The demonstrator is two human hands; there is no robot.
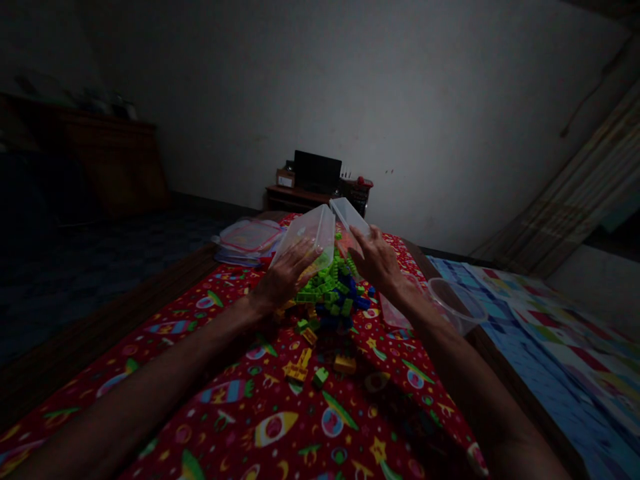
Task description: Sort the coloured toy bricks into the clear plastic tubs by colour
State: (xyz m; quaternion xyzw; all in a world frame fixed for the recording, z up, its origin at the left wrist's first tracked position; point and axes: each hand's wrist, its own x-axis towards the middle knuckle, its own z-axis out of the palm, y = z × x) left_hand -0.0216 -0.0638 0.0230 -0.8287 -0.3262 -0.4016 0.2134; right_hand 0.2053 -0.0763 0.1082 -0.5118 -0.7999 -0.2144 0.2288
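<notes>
Plastic left box (pixel 313 228) in left hand (pixel 293 268), fingers spread | right box (pixel 350 216) gripped by right hand (pixel 379 263) | both tilted over green-and-blue toy bricks (pixel 327 290) toward the cloth's far edge, perhaps to keep the heap between them | yellow bricks (pixel 345 364) nearer | red rocket-print cloth (pixel 240 423), lids (pixel 250 235) at its far-left corner | dim room, monitor (pixel 317 172) by pale wall (pixel 225 100)

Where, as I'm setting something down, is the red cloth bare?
Bare red cloth lies between left forearm and right forearm, nearer than loose blocks, and along its left edge, before the lids. Crowded: the middle, with block pile, two clear boxes, left hand, right hand.
</notes>
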